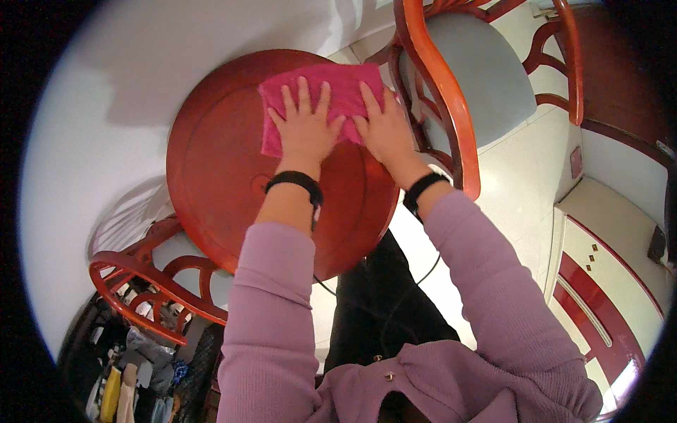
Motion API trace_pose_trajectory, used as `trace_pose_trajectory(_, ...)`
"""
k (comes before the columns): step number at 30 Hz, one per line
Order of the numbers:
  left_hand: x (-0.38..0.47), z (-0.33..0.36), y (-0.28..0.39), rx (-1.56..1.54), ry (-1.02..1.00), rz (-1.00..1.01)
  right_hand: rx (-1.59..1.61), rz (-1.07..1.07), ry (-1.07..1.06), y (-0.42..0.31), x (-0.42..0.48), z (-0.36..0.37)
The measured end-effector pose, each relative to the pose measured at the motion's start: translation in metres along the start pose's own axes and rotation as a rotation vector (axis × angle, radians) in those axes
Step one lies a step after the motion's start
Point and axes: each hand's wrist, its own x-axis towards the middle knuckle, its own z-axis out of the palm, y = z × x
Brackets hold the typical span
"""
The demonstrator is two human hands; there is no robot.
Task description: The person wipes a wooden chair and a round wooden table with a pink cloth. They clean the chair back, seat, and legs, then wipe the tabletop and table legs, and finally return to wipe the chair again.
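Note:
A bright pink cloth (pixel 338 95) lies spread over the far right part of a round, reddish-brown wooden table (pixel 222 158). Flat on the cloth's left half rests my left hand (pixel 307 124), its fingers spread. My right hand (pixel 386 124) presses on the cloth's right side near the table's rim, fingers apart and its outer fingers partly hidden. Neither hand has the cloth gripped between its fingers. Each wrist wears a black band, the left one (pixel 295 181) above the tabletop and the right one (pixel 423 190) just past its edge.
A wooden chair (pixel 478 79) with a grey seat stands close at the table's right. Another wooden chair (pixel 158 291) is at the lower left, beside a dark container (pixel 132 370) of assorted items. A white wall (pixel 137 79) borders the left. At right stands a cream-and-red cabinet (pixel 597 280).

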Motion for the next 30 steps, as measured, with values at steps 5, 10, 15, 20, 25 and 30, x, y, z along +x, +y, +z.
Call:
trace_pose_trajectory(5, -0.060, 0.008, 0.037, -0.073, -0.004, 0.159, 0.108, 0.174, 0.076, 0.001, -0.100, 0.000)
trace_pose_trajectory(10, -0.142, 0.027, 0.051, -0.187, -0.040, 0.271, 0.272, 0.418, 0.017, -0.028, -0.201, 0.009)
trace_pose_trajectory(15, -0.232, 0.053, 0.033, -0.292, 0.021, 0.292, 0.377, 0.585, -0.118, -0.075, -0.286, 0.025)
trace_pose_trajectory(20, -0.315, 0.064, -0.020, -0.375, 0.010, 0.250, 0.308, 0.574, -0.260, -0.134, -0.341, 0.045)
trace_pose_trajectory(25, -0.367, 0.061, -0.073, -0.364, -0.046, 0.155, 0.362, 0.673, -0.646, -0.197, -0.351, 0.057)
trace_pose_trajectory(30, -0.382, 0.062, -0.133, -0.306, -0.081, 0.003, 0.187, 0.416, -0.863, -0.245, -0.315, 0.061)
